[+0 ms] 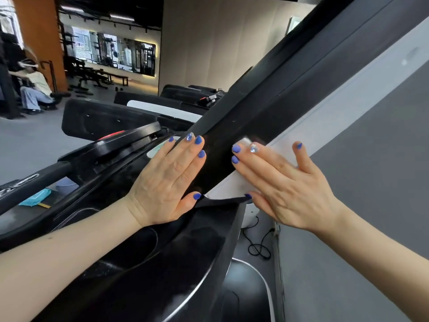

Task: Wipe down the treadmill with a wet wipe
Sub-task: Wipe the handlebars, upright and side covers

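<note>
**Both hands flat on the treadmill's upright panel**

The wet wipe (234, 184), a white sheet, lies under the right hand (283, 189) against the right edge of the black upright panel (232, 126) of the treadmill (162, 263). Part of it shows between the fingers and below the palm; a blurred corner pokes out past the fingertips. The right hand presses it with straight, slightly spread fingers, the thumb down at the panel's lower corner and the little finger apart to the right. Whether any finger tucks around the wipe's edge cannot be told.

The left hand (167, 180) rests flat on the same panel, just to the left, its fingers straight and close together, the thumb stretched out along the lower edge. It holds nothing. The two hands are near each other but apart, with a strip of black panel between them.

Below the hands the console curves down, glossy and black. On the lower left, a teal packet (34, 198) lies on the treadmill's deck. A black cable (257, 245) coils on the grey floor beside the grey wall (371, 159). Further treadmills (111, 119) stand to the left, and a person (34, 87) crouches far off by an orange pillar (39, 31).
</note>
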Tool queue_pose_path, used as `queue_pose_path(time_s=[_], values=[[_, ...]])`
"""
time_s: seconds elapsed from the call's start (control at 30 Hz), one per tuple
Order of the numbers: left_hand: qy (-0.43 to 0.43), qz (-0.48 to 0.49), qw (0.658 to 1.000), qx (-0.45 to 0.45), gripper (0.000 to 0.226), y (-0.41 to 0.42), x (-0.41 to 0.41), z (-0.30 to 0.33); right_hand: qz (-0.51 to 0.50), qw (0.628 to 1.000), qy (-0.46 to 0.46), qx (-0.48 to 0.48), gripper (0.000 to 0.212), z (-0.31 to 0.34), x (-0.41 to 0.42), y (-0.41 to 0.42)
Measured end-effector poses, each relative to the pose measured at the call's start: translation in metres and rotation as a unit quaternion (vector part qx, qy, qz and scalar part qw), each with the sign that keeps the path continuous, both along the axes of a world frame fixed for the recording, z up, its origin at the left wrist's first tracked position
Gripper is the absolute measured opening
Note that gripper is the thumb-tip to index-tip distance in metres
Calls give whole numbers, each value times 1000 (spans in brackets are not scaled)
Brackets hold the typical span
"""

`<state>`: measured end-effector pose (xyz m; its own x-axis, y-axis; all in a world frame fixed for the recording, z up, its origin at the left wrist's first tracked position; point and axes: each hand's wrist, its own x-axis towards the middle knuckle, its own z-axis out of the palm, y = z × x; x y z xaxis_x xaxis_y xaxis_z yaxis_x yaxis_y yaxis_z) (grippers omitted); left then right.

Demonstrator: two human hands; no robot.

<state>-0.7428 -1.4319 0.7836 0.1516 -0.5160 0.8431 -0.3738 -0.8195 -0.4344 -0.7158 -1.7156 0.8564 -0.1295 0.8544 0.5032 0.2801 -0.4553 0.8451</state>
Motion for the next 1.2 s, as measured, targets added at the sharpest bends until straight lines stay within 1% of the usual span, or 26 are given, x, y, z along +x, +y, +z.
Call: queue_pose_path(time_s=[0.1,0.23,0.4,0.47,0.67,0.77,0.9,0.97,1.1,1.2], values=[[4,10,1000,1,89,-1,-1,0,-39,999,7,-19,63,11,-21,1],[2,11,1000,-20,93,-2,0,-2,-90,996,19,-18,67,16,-34,-5],[13,-1,999,-44,91,-2,0,-2,-83,996,43,-8,64,27,-39,52],[30,-12,998,-61,91,-4,-3,-2,-89,995,48,-2,63,30,-41,60],[41,-33,996,-75,81,-5,-8,1,-156,986,53,-9,72,11,-48,11],[38,-27,996,-76,81,-4,-8,2,-151,987,47,-2,71,15,-48,26],[40,-32,996,-78,81,-4,-9,1,-117,992,50,-6,65,21,-45,57],[37,-37,996,-78,80,-4,-9,0,-118,992,53,-9,63,23,-46,47],[33,-32,996,-76,79,-5,-7,0,-144,988,48,26,68,24,-52,5],[35,-28,996,-77,78,-4,-5,-1,-138,989,49,37,67,34,-51,15]])
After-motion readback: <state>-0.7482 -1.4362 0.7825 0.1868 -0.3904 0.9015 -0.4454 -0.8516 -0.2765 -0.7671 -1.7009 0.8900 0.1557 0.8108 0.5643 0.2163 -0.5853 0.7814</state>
